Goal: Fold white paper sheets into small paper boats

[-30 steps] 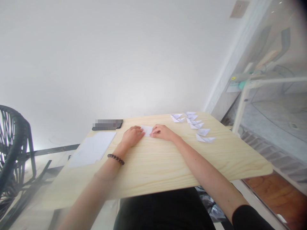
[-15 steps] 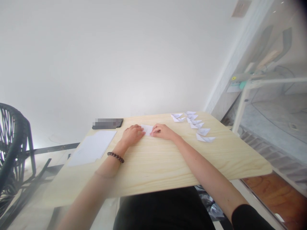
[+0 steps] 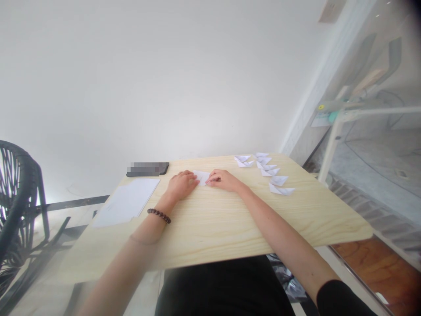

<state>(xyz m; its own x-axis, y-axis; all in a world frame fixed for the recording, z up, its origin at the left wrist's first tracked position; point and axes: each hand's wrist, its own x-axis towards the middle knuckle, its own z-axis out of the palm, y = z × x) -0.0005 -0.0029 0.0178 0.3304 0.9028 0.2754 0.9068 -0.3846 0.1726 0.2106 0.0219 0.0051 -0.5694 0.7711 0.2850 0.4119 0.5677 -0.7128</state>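
Observation:
A small white piece of folded paper lies on the wooden table between my two hands. My left hand, with a dark beaded bracelet on its wrist, rests flat with its fingertips on the paper's left side. The fingers of my right hand are pinched together on the paper's right edge. To the right stand several folded white paper boats, grouped near the table's far right part. A stack of white paper sheets lies to the left of my left hand.
Behind the sheets, at the far left of the table, lies a dark flat object, partly blurred out. A white wall rises behind the table. On the left is a dark woven chair; on the right, a white metal frame.
Almost nothing differs. Both hands keep their places on the paper, and the view has shifted very slightly.

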